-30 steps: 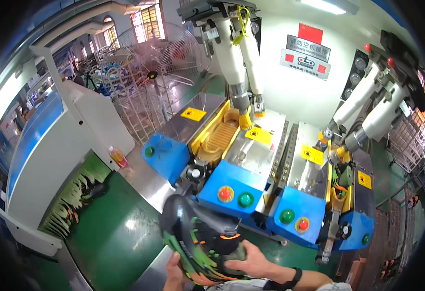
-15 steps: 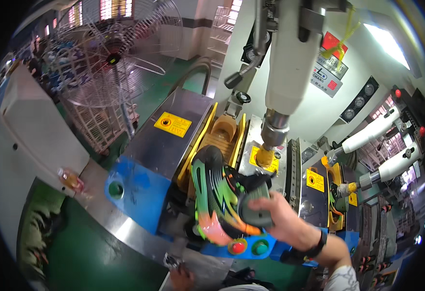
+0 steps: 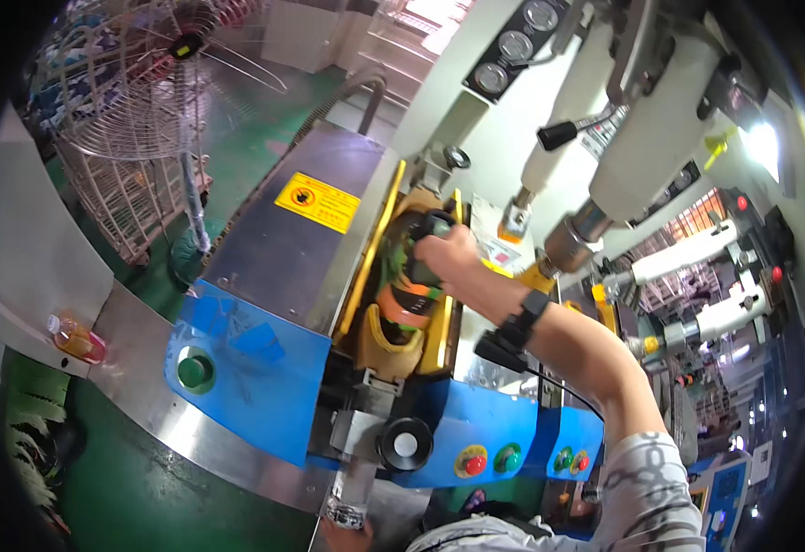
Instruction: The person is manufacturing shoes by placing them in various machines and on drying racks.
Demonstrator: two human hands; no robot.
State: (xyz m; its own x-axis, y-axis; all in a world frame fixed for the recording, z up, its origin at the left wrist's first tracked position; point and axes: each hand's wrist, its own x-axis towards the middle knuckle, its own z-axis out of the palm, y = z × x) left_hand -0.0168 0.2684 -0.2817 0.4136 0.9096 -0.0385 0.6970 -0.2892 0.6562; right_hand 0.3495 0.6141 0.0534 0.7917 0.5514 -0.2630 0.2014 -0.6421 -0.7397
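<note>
My right hand [image 3: 453, 258] is closed on a sneaker [image 3: 406, 302] with a dark upper and orange and green parts. Its grip is at the dark grey opening of the shoe, and the fingers cover part of it. The shoe sits in a press cradle, between yellow side pads [image 3: 375, 253] and behind a tan curved block [image 3: 388, 345]. At the lower edge, my left hand [image 3: 345, 535] is beside the metal end [image 3: 345, 511] of a shaft below the cradle. Most of its fingers are hidden.
White press arms [image 3: 660, 138] hang above and right of the cradle. A black round knob [image 3: 404, 444] sticks out in front. Red [image 3: 472, 462] and green [image 3: 508, 458] buttons sit on the blue front panel. Left stand a fan [image 3: 186, 46] and a bottle [image 3: 76, 339].
My right hand has carried the sneaker from in front of the machine away from me, down into the cradle. The view has shifted too. My left hand stays low by the shaft.
</note>
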